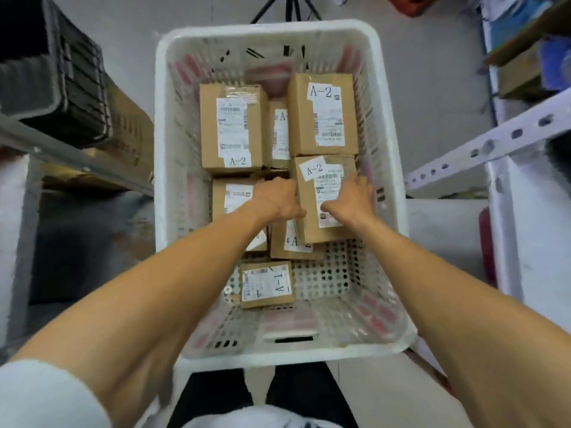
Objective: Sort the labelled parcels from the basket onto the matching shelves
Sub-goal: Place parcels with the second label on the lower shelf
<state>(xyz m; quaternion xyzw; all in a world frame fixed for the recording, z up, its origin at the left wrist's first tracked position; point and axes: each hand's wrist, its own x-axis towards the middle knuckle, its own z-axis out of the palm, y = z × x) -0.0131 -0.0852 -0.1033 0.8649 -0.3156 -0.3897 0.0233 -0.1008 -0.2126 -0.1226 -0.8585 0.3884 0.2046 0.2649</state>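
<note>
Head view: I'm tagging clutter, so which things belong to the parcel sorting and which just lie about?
Job: white basket, held A-2 parcel, A-1 parcel, left hand, right hand, white shelf rail.
Lying about: black crate, tripod legs.

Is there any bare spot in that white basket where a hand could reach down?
Yes: the near right corner of the basket floor is bare, bordered by the A-1 parcel, the right wall and the gripped A-2 parcel. A strip along the near wall too. Middle and far half are crowded.
</note>
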